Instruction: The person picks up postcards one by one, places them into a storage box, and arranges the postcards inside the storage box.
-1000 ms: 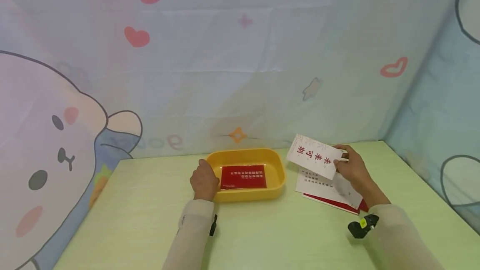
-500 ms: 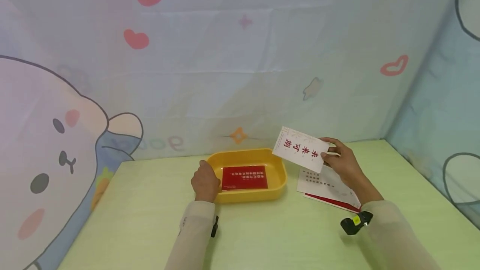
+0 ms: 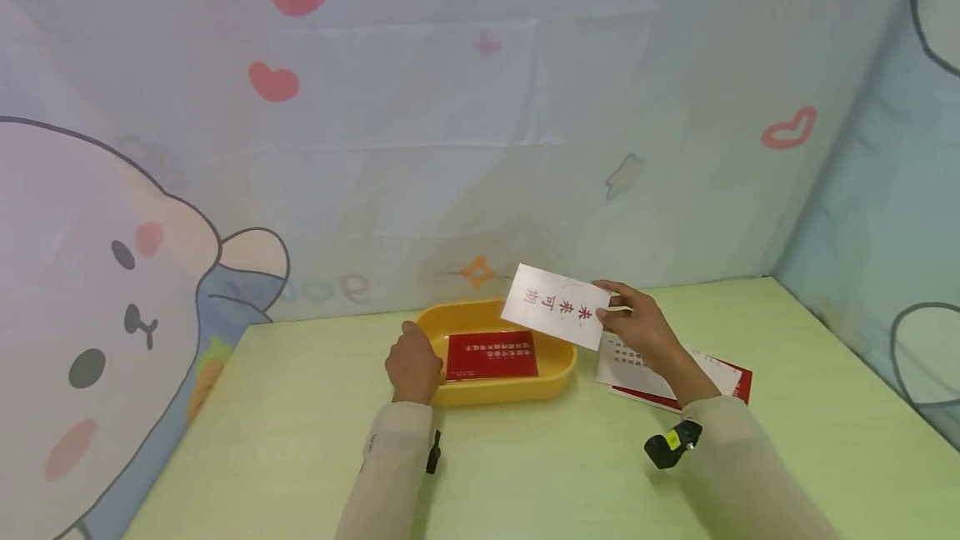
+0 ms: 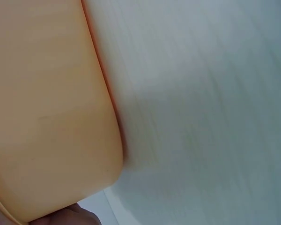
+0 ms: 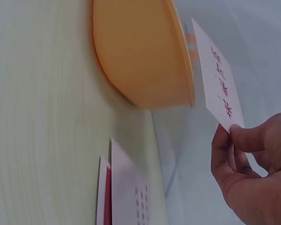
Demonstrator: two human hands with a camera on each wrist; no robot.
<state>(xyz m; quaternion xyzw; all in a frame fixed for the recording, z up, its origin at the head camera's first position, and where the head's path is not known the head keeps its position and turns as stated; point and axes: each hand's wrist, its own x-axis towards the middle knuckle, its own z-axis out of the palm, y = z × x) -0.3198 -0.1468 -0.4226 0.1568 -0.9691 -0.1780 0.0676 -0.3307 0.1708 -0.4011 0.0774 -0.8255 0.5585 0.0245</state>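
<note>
My left hand (image 3: 414, 363) grips the left rim of a yellow plastic tray (image 3: 495, 392); in the left wrist view only its fingers (image 4: 72, 216) show under the tray's edge. Inside the tray lies a red card (image 3: 492, 355) with white print. My right hand (image 3: 637, 327) pinches a white card (image 3: 557, 307) with red characters by its right end, thumb on the near face. That card is tilted above the tray's right part, and in the right wrist view (image 5: 220, 77) it stands apart from the tray's rim.
Right of the tray, a loose pile of cards lies on the pale green table (image 3: 525, 473), with a white printed card (image 3: 630, 365) on top and red card edges (image 3: 742, 386) poking out. A cartoon-printed cloth (image 3: 420, 148) hangs behind the table.
My right hand has carried the white card leftward, from above the card pile to above the tray's right side. My left hand has stayed on the tray's rim.
</note>
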